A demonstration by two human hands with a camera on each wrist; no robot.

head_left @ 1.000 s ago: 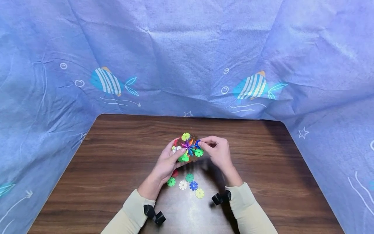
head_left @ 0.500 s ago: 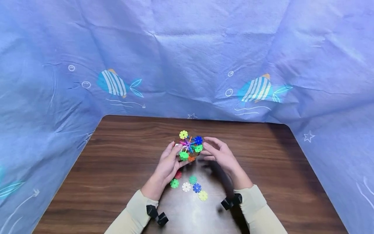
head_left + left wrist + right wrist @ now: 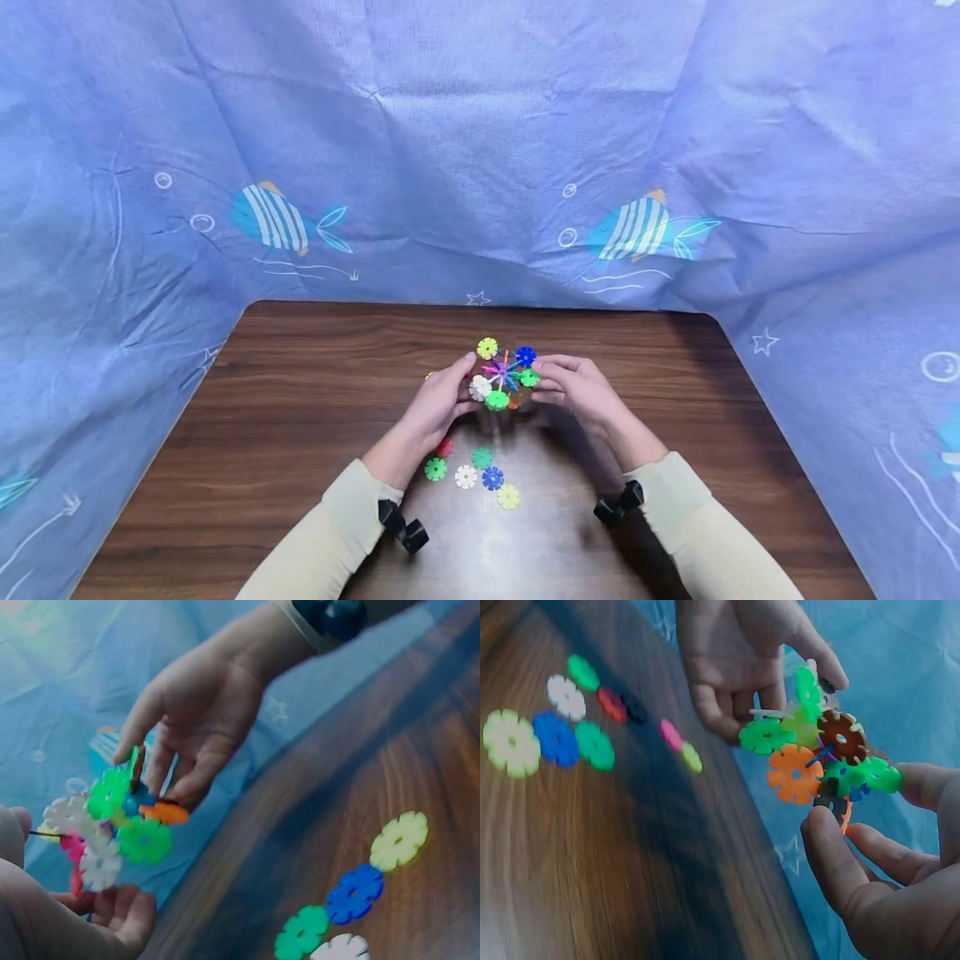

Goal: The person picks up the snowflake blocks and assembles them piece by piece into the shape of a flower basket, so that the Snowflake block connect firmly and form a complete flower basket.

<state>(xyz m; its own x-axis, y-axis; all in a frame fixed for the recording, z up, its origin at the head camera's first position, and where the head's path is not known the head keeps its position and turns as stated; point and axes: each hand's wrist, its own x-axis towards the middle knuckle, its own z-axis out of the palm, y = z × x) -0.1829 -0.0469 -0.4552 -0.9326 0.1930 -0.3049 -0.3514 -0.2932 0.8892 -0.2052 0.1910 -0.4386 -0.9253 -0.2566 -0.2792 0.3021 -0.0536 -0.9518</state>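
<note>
A round cluster of interlocking plastic snowflake discs (image 3: 502,373) is held up over the table between both hands. It mixes green, white, yellow, blue, orange and brown discs around a purple centre. My left hand (image 3: 429,407) grips its left side, thumb above and fingers below. On the opposite side, my right hand (image 3: 592,402) pinches the edge by the blue disc (image 3: 526,357) and a green one (image 3: 528,377). In the right wrist view, a right fingertip touches a dark disc (image 3: 830,804) under an orange disc (image 3: 795,774). The cluster's inner joints are partly hidden.
Loose discs lie on the brown wooden table (image 3: 300,500) below the hands: green (image 3: 436,469), white (image 3: 466,477), blue (image 3: 492,478), yellow (image 3: 508,497) and others. Pink (image 3: 671,735) and black (image 3: 635,709) ones show in the right wrist view. A blue fish-print cloth (image 3: 465,167) hangs behind.
The right hand stopped pinching the blue disc, drew back slightly, then took the cluster's right side. The cluster turned a little and moved right, and the left hand's hold shifted toward its edge.
</note>
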